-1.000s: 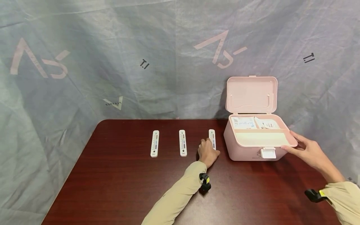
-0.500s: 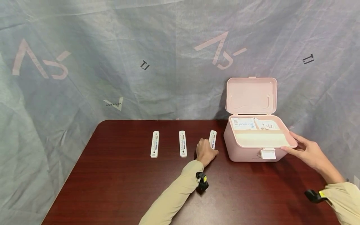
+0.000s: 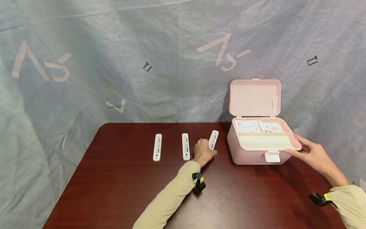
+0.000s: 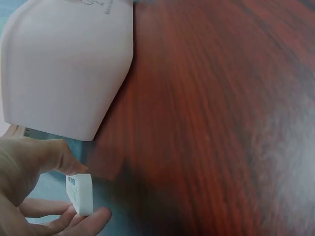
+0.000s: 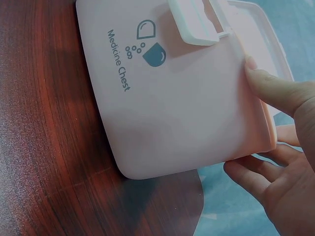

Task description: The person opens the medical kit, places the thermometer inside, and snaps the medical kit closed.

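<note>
My left hand [image 3: 203, 151] pinches the near end of a white strip thermometer [image 3: 213, 139], raised off the dark red table [image 3: 120, 187] and tilted right. In the left wrist view my thumb and fingers [image 4: 59, 156] clamp the thermometer's end [image 4: 81, 193]. Two more thermometers [image 3: 157, 146] [image 3: 186, 146] lie flat to the left. A pink medicine chest [image 3: 257, 152] stands open at the right, with packets [image 3: 247, 125] in its tray. My right hand [image 3: 310, 153] holds the chest's right front corner; my thumb [image 5: 275, 88] presses its wall [image 5: 162, 113].
A grey-blue cloth backdrop [image 3: 114, 63] hangs behind the table. The chest's lid [image 3: 255, 97] stands upright at the back and its white latch [image 3: 272, 156] hangs at the front. Bare table surface lies between my arms.
My left hand has lifted the right-hand thermometer's near end and drawn back to the left, so the thermometer now tilts. My right hand has stayed on the chest.
</note>
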A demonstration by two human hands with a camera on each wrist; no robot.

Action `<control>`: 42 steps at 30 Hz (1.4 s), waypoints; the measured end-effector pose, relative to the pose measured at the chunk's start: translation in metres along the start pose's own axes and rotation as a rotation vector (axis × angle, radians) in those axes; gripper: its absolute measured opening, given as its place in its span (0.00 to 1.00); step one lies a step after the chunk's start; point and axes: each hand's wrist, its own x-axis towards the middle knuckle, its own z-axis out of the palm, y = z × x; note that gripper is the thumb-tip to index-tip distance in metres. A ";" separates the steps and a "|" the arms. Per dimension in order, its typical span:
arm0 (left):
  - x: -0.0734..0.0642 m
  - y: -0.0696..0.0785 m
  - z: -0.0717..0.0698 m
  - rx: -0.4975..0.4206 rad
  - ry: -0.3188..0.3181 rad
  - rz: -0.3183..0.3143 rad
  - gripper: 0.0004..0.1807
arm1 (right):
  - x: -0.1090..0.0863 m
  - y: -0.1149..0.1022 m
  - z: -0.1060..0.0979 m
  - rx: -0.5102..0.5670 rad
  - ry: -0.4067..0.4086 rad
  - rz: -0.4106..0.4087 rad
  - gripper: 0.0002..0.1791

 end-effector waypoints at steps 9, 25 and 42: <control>0.000 -0.004 -0.016 0.037 -0.011 0.076 0.18 | 0.000 -0.001 0.000 -0.023 -0.008 0.019 0.46; -0.004 0.001 -0.043 0.085 -0.049 0.190 0.15 | 0.001 0.001 0.000 -0.044 -0.005 0.041 0.47; -0.016 0.013 -0.059 -0.003 -0.140 0.218 0.11 | -0.001 -0.002 0.000 -0.042 -0.008 0.046 0.47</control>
